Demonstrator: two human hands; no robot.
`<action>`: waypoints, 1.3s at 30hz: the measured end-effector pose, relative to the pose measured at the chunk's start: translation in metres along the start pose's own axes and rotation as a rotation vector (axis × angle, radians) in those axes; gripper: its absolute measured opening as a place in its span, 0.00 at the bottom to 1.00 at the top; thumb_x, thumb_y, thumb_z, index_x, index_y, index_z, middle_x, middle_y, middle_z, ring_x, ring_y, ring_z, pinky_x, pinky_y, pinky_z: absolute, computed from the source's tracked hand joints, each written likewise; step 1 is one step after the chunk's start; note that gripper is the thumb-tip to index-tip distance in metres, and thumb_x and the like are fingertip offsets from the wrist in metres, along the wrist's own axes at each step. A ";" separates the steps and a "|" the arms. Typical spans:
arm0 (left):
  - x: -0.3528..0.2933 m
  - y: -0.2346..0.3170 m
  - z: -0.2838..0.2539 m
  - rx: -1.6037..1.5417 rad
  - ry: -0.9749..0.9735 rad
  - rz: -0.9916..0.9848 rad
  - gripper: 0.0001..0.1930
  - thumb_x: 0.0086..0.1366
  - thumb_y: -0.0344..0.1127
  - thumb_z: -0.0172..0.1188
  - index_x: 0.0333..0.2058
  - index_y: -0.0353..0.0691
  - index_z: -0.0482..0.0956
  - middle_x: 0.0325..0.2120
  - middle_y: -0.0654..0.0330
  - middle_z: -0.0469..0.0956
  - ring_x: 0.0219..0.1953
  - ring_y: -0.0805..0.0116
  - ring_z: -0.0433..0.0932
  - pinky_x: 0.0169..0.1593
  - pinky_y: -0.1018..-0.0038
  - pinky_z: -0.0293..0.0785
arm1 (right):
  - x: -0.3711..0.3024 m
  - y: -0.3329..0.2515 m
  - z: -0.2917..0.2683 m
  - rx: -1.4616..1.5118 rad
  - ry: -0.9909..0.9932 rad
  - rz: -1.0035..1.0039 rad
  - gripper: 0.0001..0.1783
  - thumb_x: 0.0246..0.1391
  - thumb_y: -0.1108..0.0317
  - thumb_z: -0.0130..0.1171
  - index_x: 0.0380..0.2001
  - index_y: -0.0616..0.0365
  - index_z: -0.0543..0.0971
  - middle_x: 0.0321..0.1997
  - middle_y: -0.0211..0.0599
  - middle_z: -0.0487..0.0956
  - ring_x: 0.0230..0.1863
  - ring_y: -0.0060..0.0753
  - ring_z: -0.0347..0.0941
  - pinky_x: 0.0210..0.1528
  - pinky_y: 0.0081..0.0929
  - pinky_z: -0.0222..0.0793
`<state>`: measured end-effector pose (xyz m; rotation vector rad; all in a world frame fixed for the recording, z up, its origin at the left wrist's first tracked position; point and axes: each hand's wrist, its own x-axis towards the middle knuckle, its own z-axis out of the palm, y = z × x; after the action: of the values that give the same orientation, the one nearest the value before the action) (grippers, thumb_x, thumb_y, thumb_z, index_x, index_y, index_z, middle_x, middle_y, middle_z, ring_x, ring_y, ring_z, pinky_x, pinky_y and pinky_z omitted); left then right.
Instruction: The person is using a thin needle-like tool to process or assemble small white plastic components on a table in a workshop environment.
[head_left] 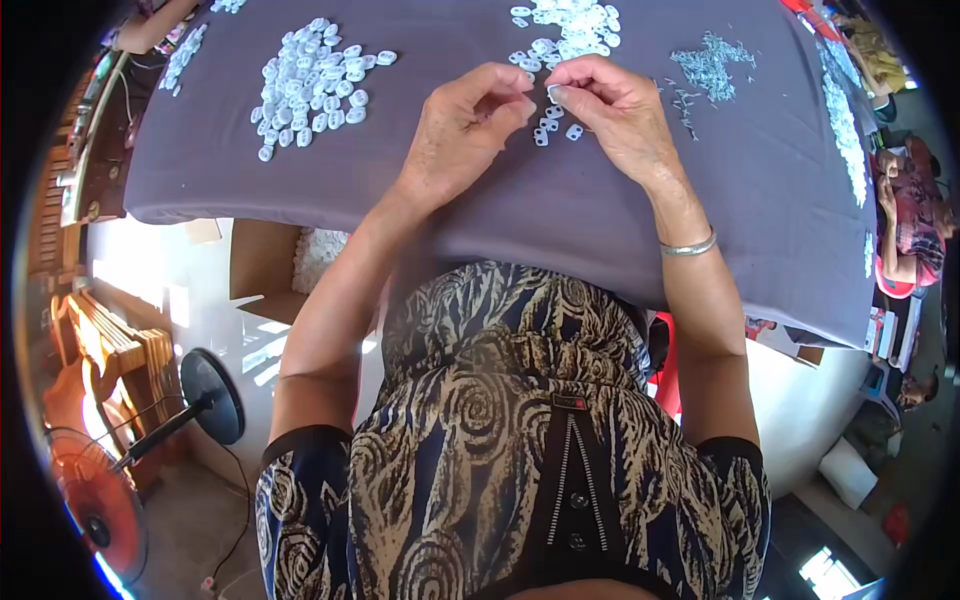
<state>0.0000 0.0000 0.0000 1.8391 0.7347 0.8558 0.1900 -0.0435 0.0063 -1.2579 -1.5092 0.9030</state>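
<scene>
Above the grey tablecloth (330,185) my two hands face each other, fingertips close together. My right hand (620,110) pinches a small white plastic piece (553,93) between thumb and index finger. The fingers of my left hand (470,125) are curled in, thumb near the fingertips; whatever they may hold is too small to make out. Just below the fingertips lie several small white two-holed pieces (541,137). Beyond my hands is a heap of white plastic pieces (575,25). A heap of oval white pieces (310,85) lies to the left, and small metal screws (713,68) to the right.
More white pieces (845,130) line the table's right side, where another person (915,205) sits. Another person's arm (155,28) reaches in at the far left. Below the table's left edge are a cardboard box (262,262) and a fan (95,515).
</scene>
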 end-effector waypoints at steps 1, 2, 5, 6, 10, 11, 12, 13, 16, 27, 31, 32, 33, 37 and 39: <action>0.000 0.004 0.001 -0.163 0.004 -0.093 0.11 0.64 0.30 0.55 0.45 0.41 0.74 0.35 0.61 0.78 0.38 0.72 0.78 0.34 0.80 0.73 | 0.000 0.001 0.002 -0.030 0.073 -0.076 0.05 0.53 0.74 0.59 0.35 0.57 0.80 0.34 0.29 0.78 0.29 0.15 0.71 0.31 0.13 0.68; 0.000 0.007 0.003 -0.325 0.007 -0.186 0.10 0.64 0.30 0.54 0.44 0.38 0.75 0.34 0.59 0.78 0.37 0.72 0.78 0.34 0.80 0.73 | -0.001 0.002 0.004 -0.060 0.147 -0.152 0.05 0.52 0.76 0.59 0.34 0.57 0.80 0.32 0.28 0.77 0.29 0.15 0.71 0.30 0.13 0.67; -0.001 0.011 0.006 -0.480 0.012 -0.206 0.10 0.64 0.30 0.54 0.44 0.36 0.75 0.35 0.59 0.77 0.36 0.72 0.78 0.36 0.78 0.74 | -0.001 -0.010 0.014 -0.291 0.205 -0.317 0.06 0.50 0.79 0.60 0.32 0.60 0.79 0.30 0.27 0.77 0.28 0.16 0.72 0.29 0.15 0.68; -0.002 0.011 0.006 -0.482 0.012 -0.208 0.10 0.64 0.30 0.54 0.44 0.36 0.75 0.35 0.59 0.77 0.36 0.72 0.78 0.36 0.78 0.74 | -0.003 -0.014 0.017 -0.392 0.228 -0.427 0.07 0.46 0.80 0.61 0.32 0.61 0.79 0.30 0.28 0.76 0.27 0.18 0.72 0.28 0.17 0.69; -0.003 0.011 0.005 -0.567 0.015 -0.190 0.12 0.65 0.31 0.55 0.45 0.34 0.74 0.36 0.59 0.77 0.37 0.70 0.78 0.38 0.75 0.75 | -0.005 -0.017 0.019 -0.484 0.225 -0.532 0.09 0.43 0.81 0.60 0.31 0.59 0.79 0.30 0.30 0.76 0.26 0.21 0.73 0.28 0.19 0.70; -0.003 0.012 0.005 -0.568 -0.001 -0.176 0.12 0.65 0.31 0.55 0.45 0.33 0.74 0.36 0.59 0.77 0.38 0.70 0.78 0.39 0.75 0.76 | -0.006 -0.017 0.018 -0.484 0.227 -0.529 0.09 0.43 0.81 0.60 0.31 0.59 0.79 0.30 0.30 0.76 0.26 0.21 0.73 0.28 0.19 0.70; -0.003 0.011 0.006 -0.567 -0.002 -0.177 0.12 0.65 0.31 0.55 0.45 0.33 0.74 0.36 0.59 0.77 0.38 0.70 0.78 0.39 0.75 0.76 | -0.006 -0.018 0.018 -0.465 0.211 -0.509 0.10 0.44 0.82 0.59 0.32 0.59 0.79 0.31 0.30 0.76 0.27 0.21 0.73 0.29 0.19 0.70; -0.003 0.011 0.008 -0.611 0.021 -0.154 0.10 0.64 0.30 0.54 0.44 0.33 0.75 0.34 0.59 0.77 0.36 0.71 0.78 0.38 0.76 0.76 | -0.006 -0.017 0.017 -0.446 0.194 -0.488 0.10 0.44 0.82 0.59 0.32 0.59 0.79 0.32 0.31 0.76 0.28 0.21 0.73 0.29 0.19 0.70; -0.003 0.009 0.010 -0.673 0.060 -0.127 0.09 0.64 0.27 0.54 0.42 0.33 0.76 0.32 0.59 0.78 0.35 0.73 0.78 0.36 0.76 0.76 | -0.004 -0.011 0.014 -0.347 0.169 -0.493 0.10 0.46 0.83 0.56 0.34 0.61 0.78 0.34 0.31 0.76 0.30 0.20 0.73 0.32 0.17 0.70; -0.001 0.006 0.008 -0.343 0.125 -0.037 0.15 0.62 0.24 0.56 0.47 0.31 0.70 0.30 0.56 0.80 0.32 0.71 0.80 0.33 0.79 0.78 | -0.004 -0.006 0.014 -0.104 0.059 -0.198 0.05 0.53 0.82 0.55 0.32 0.63 0.76 0.33 0.27 0.74 0.32 0.16 0.73 0.33 0.13 0.70; -0.002 0.008 0.008 -0.248 0.141 -0.051 0.17 0.61 0.23 0.56 0.48 0.31 0.68 0.30 0.55 0.80 0.32 0.71 0.81 0.33 0.79 0.79 | -0.004 -0.007 0.014 -0.163 0.043 -0.177 0.03 0.52 0.82 0.55 0.32 0.64 0.75 0.31 0.27 0.74 0.32 0.16 0.74 0.34 0.13 0.71; -0.002 0.008 0.009 -0.226 0.152 -0.057 0.17 0.60 0.23 0.57 0.48 0.31 0.68 0.30 0.55 0.80 0.32 0.71 0.81 0.33 0.79 0.79 | -0.004 -0.008 0.014 -0.191 0.047 -0.194 0.03 0.52 0.82 0.55 0.32 0.64 0.75 0.31 0.26 0.74 0.32 0.15 0.74 0.34 0.13 0.71; -0.001 0.008 0.009 -0.227 0.148 -0.056 0.17 0.60 0.23 0.57 0.48 0.31 0.68 0.30 0.55 0.80 0.32 0.71 0.81 0.33 0.79 0.79 | -0.004 -0.006 0.014 -0.193 0.051 -0.193 0.03 0.52 0.82 0.55 0.32 0.64 0.75 0.31 0.26 0.74 0.32 0.15 0.74 0.34 0.13 0.71; -0.001 0.010 0.010 -0.240 0.139 -0.053 0.17 0.61 0.22 0.55 0.49 0.30 0.67 0.31 0.56 0.80 0.34 0.70 0.80 0.35 0.79 0.77 | -0.005 0.000 0.021 -0.041 0.125 -0.179 0.03 0.53 0.81 0.54 0.30 0.63 0.75 0.28 0.25 0.75 0.29 0.13 0.72 0.30 0.13 0.69; -0.001 0.007 0.009 -0.275 0.108 -0.039 0.17 0.62 0.22 0.55 0.50 0.31 0.66 0.32 0.55 0.80 0.35 0.70 0.80 0.36 0.79 0.77 | -0.006 -0.005 0.025 0.075 0.149 -0.138 0.03 0.53 0.80 0.54 0.30 0.63 0.76 0.27 0.24 0.75 0.27 0.12 0.71 0.27 0.13 0.68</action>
<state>0.0070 -0.0076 0.0032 1.5398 0.6805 0.9858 0.1650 -0.0497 0.0030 -1.1270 -1.4135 0.7521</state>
